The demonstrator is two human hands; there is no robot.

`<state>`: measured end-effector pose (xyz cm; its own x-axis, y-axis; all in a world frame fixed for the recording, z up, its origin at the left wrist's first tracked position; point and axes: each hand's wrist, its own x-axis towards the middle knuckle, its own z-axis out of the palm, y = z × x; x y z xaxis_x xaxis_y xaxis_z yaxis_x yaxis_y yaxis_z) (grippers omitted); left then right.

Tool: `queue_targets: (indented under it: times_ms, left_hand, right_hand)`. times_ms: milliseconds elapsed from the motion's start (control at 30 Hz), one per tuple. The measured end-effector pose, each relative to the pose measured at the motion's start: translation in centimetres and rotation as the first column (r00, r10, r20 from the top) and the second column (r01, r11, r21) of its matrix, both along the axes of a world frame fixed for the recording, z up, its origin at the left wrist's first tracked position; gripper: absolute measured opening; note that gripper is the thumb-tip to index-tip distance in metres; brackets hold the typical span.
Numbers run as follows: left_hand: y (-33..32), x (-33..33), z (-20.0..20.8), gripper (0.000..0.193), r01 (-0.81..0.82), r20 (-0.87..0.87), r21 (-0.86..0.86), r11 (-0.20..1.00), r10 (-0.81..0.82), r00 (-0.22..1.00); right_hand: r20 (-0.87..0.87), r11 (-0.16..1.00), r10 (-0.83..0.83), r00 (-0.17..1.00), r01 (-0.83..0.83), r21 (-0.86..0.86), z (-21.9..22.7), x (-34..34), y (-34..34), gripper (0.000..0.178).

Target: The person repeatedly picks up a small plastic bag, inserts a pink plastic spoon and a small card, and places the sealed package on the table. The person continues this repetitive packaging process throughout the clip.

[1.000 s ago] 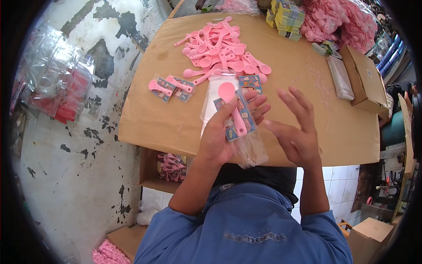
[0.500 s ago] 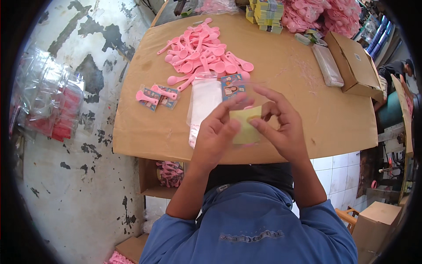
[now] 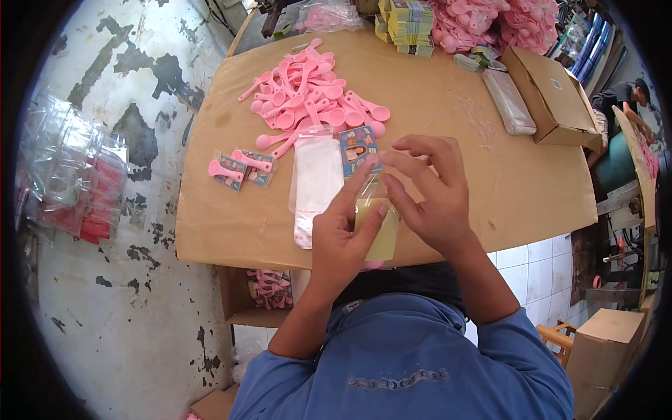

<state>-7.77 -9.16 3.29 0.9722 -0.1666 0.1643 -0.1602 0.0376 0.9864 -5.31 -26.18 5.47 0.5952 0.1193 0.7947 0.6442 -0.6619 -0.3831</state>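
My left hand (image 3: 339,234) grips a clear plastic pouch with a pale yellow card (image 3: 381,238) inside, its thumb pressed on the front. A bit of pink shows below the pouch's lower end. My right hand (image 3: 437,199) is beside the pouch's upper end, its fingers curved and apart. Just beyond the hands lies a stack of blue printed cards (image 3: 358,148). Left of it is a stack of clear pouches (image 3: 315,182). Farther left, two pink measuring spoons (image 3: 225,170) rest on packed blue cards. A heap of pink spoons (image 3: 301,91) lies behind.
Bundled yellow cards (image 3: 409,24) and bags of pink spoons (image 3: 469,21) stand at the far edge. A cardboard box (image 3: 549,94) and a clear-wrapped pack (image 3: 509,101) sit at the right. Plastic bags (image 3: 77,168) hang on the left wall. Another person (image 3: 626,105) is at far right.
The pouch with the yellow card has come lower and nearer to me, in my left hand. My right thumb has left the card, and that hand's fingers are at the pouch's upper end.
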Motion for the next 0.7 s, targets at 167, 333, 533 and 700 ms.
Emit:
queue_targets:
  times_ms: [167, 333, 533, 700]
  left_hand:
    - [0.2, -0.3, 0.3, 0.063, 0.001, 0.080, 0.190, 0.982, -0.016, 0.997]
    - [0.6, -0.2, 0.9, 0.065, 0.090, 0.069, 0.278, 0.956, -0.113, 0.991]
    - [0.2, 0.0, 0.8, 0.064, 0.163, -0.007, 0.077, 0.984, -0.163, 0.987]
    - [0.3, 0.0, 1.9, 0.040, 0.115, -0.244, -0.169, 0.979, -0.155, 0.957]
  right_hand:
    - [0.088, 0.998, -0.046, 0.995, 0.049, -0.031, -0.5, 0.5, 0.3, 0.032]
    - [0.129, 0.993, -0.081, 0.988, 0.091, -0.074, -0.6, 0.9, -0.1, 0.030]
    - [-0.204, 0.947, 0.091, 0.975, -0.021, 0.319, -0.6, 0.9, -1.5, 0.016]
    - [-0.002, 0.273, 0.397, 0.918, -0.116, 0.955, -0.5, 1.3, -4.3, 0.013]
